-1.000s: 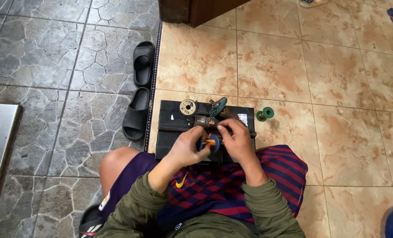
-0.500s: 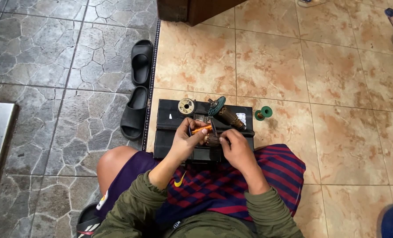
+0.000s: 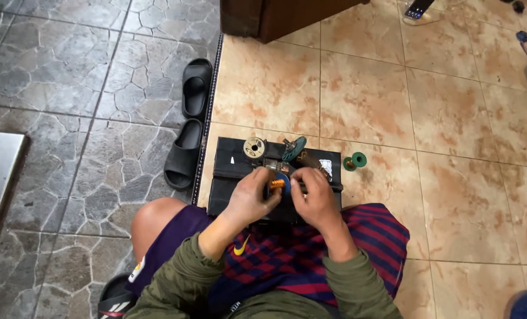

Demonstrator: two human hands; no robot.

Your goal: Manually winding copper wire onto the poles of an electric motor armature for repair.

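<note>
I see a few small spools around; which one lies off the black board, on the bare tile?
The green spool, right of the black rectangular board. The pale round spool sits on the board, and the orange-cored spool is between the hands.

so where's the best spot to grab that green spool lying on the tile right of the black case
Probably by the narrow middle of the green spool, pinched from above: it lies on its side with wider flanges at each end, apart from the black case, with bare tile all round.

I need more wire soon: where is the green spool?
The green spool lies on the tan floor tile, just right of the black box, beyond the right hand.
</note>
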